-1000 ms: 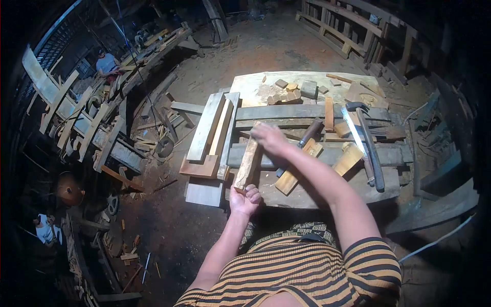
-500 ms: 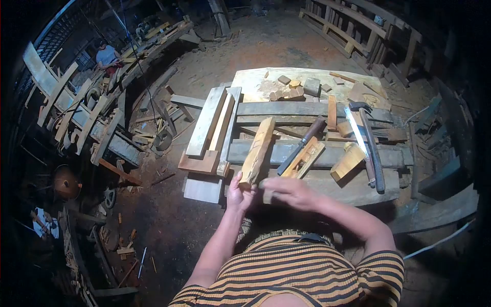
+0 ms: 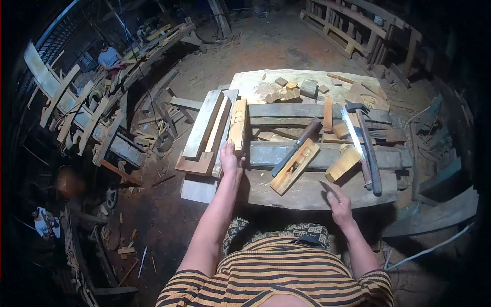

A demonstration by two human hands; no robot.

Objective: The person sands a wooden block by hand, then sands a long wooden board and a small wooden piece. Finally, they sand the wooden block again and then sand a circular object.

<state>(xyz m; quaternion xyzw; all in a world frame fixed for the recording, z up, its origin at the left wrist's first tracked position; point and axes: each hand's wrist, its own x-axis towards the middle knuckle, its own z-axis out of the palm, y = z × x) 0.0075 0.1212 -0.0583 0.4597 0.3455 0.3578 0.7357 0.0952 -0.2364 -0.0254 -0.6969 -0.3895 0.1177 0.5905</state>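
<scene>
At the table's (image 3: 255,188) near edge, the right hand (image 3: 339,206) pinches a thin brown piece (image 3: 331,188), too shadowed to make out clearly. The left hand (image 3: 231,161) grips a wooden block's (image 3: 238,123) near end, fingers mostly hidden, beside stacked boards (image 3: 203,125). Far off, a person (image 3: 108,59) shows dimly, legs hard to make out.

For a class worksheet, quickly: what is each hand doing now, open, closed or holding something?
Left hand: closed, holding a wooden block by its near end.
Right hand: closed, holding a thin flat piece.
</scene>
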